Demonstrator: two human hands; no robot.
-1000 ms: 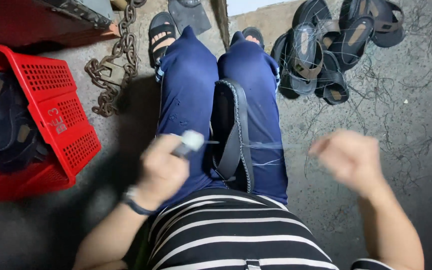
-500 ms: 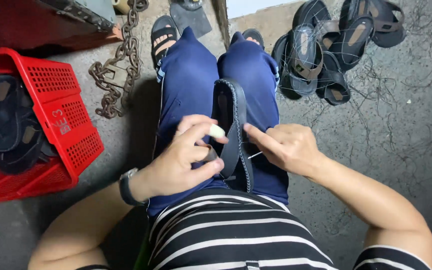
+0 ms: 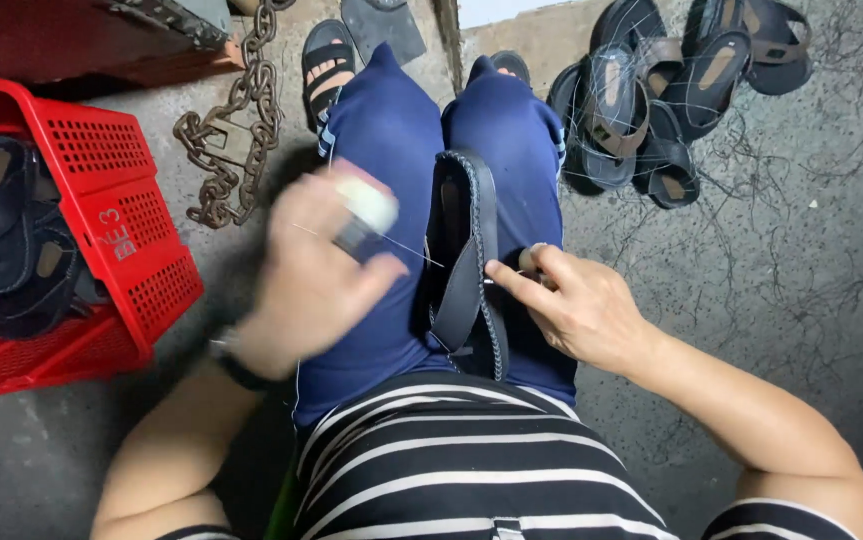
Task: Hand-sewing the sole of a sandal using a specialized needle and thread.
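Sandal [image 3: 466, 260], dark and half-stitched, lies lengthwise along your lap, between your blue-trousered thighs, over a cracked grey concrete floor [image 3: 801, 300] littered with loose thread. To your left a red plastic crate [image 3: 121, 230] holds more dark sandals, with a rusty chain [image 3: 231, 140] coiled on the floor just beside it; to your right, near your knee, a heap of finished sandals [image 3: 666, 100] rests on the concrete. Your left hand [image 3: 311, 275], blurred, is curled around a small tool with a pale handle [image 3: 366, 215], fingers closed tight on it, and a thin thread [image 3: 411, 252] runs from it toward the sandal's edge. Your right hand [image 3: 576, 305] presses on the sandal's right rim, forefinger stretched out along the stitching, the other fingers bent and held together.
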